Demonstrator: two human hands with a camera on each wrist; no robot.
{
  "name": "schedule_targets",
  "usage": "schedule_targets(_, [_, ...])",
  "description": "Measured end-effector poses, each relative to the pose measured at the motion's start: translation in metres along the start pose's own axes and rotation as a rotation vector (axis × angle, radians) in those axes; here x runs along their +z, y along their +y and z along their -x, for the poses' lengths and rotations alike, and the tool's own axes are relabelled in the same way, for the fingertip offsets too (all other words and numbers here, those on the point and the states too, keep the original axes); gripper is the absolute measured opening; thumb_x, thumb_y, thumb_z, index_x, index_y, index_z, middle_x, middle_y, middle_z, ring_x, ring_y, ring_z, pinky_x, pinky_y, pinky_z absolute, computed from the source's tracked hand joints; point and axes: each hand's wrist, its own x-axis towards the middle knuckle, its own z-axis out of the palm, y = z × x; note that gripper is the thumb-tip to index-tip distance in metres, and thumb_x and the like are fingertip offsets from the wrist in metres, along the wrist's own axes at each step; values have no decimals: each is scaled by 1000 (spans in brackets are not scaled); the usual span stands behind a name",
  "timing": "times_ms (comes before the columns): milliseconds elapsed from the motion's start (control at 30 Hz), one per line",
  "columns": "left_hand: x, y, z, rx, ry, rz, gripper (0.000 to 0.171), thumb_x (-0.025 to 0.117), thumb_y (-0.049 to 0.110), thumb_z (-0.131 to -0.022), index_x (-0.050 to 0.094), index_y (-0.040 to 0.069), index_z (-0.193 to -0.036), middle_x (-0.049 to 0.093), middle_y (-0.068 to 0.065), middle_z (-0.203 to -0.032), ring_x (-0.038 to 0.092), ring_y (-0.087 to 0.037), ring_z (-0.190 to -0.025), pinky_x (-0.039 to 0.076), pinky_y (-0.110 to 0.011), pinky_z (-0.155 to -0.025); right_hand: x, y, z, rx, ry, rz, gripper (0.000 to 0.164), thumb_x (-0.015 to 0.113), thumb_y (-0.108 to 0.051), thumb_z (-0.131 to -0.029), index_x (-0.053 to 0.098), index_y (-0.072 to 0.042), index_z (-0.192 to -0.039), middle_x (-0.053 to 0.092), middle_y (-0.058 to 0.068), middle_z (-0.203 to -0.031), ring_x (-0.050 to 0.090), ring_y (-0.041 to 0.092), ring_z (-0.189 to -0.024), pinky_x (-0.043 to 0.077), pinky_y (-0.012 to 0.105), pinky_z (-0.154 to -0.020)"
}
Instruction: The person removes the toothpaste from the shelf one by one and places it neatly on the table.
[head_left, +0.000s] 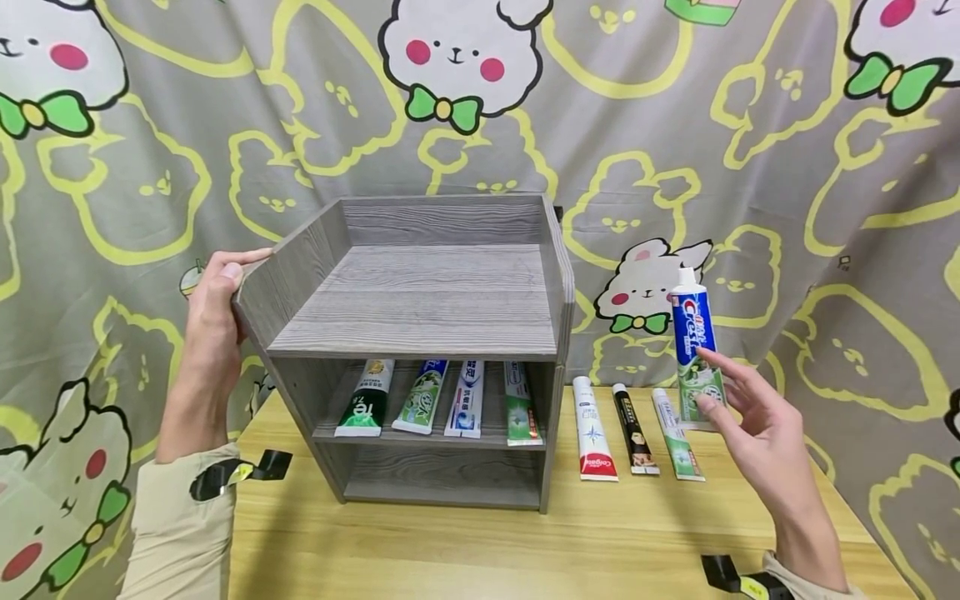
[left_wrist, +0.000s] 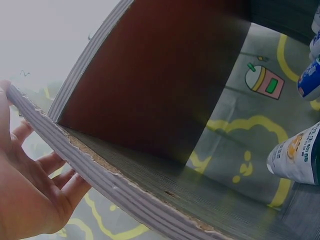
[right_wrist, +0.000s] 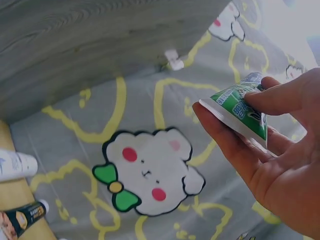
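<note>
My left hand [head_left: 212, 321] grips the upper left side panel of a grey wood-grain desk shelf [head_left: 420, 287], thumb by the front edge. In the left wrist view its fingers [left_wrist: 75, 187] lie along the panel's outer side. My right hand [head_left: 765, 429] holds a blue and green Crest toothpaste tube [head_left: 692, 321] up to the right of the shelf, white cap upward. Thumb and fingers pinch the tube's flat lower end, which shows green in the right wrist view [right_wrist: 240, 107]. Several toothpaste tubes, among them a dark green one [head_left: 365, 404], lie in the middle compartment.
Right of the shelf, a white and red Colgate tube [head_left: 597, 437], a black tube [head_left: 634, 429] and a white and green tube [head_left: 678, 437] lie on the wooden table [head_left: 480, 554]. A patterned curtain [head_left: 637, 125] hangs behind. The shelf's top tray has raised sides.
</note>
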Motion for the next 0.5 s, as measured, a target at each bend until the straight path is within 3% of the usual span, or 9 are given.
schedule_targets(233, [0, 0, 0, -7, 0, 3, 37, 49, 32, -102, 68, 10, -125, 60, -12, -110, 55, -23, -85, 45, -28, -63, -14, 15, 2, 107, 29, 244, 54, 62, 2, -100, 51, -9, -151, 48, 1, -154, 48, 7, -136, 43, 11, -97])
schedule_targets(400, [0, 0, 0, -2, -7, 1, 37, 48, 31, -102, 67, 10, -126, 60, -13, -111, 55, -24, -87, 45, -29, -64, -21, 28, 4, 148, 25, 269, 54, 62, -1, -100, 50, -11, -152, 49, -2, -152, 56, 0, -121, 52, 14, -83])
schedule_targets(500, [-1, -1, 0, -1, -9, -1, 37, 48, 32, -102, 67, 10, -126, 60, -13, -110, 55, -24, -86, 45, -29, -64, -24, 38, 6, 153, 16, 261, 53, 62, -2, -101, 50, -10, -152, 47, -3, -153, 53, -2, -121, 51, 13, -83])
